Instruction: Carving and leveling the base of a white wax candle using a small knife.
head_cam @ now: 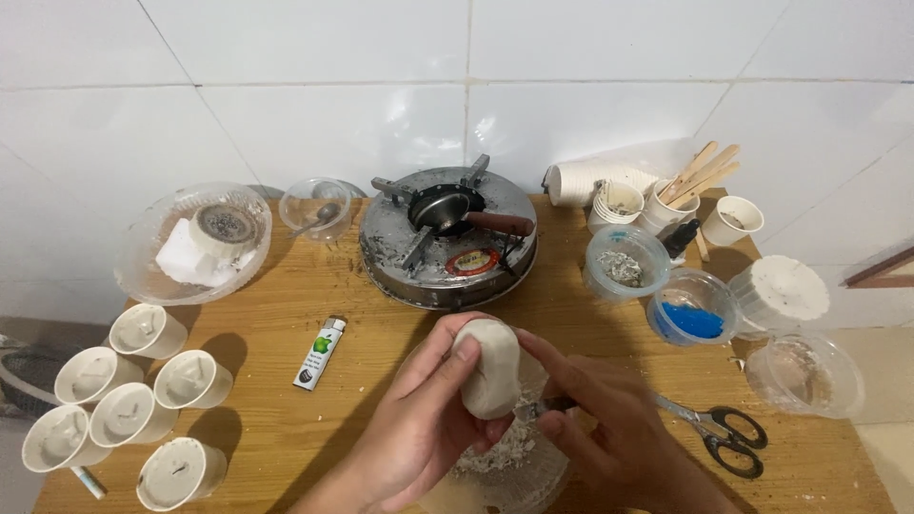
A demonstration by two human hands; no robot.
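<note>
I see my left hand (419, 419) wrapped around a white wax lump (487, 366), thumb on its front, fingers (433, 357) curled behind at 9 o'clock. My right hand (609, 419) pinches a small blade (533, 409) against the lump's underside at 5 o'clock. White shavings fill the clear bowl (505, 466) beneath. Scissors (724, 433) lie on the desk (286, 324) at 3 o'clock.
</note>
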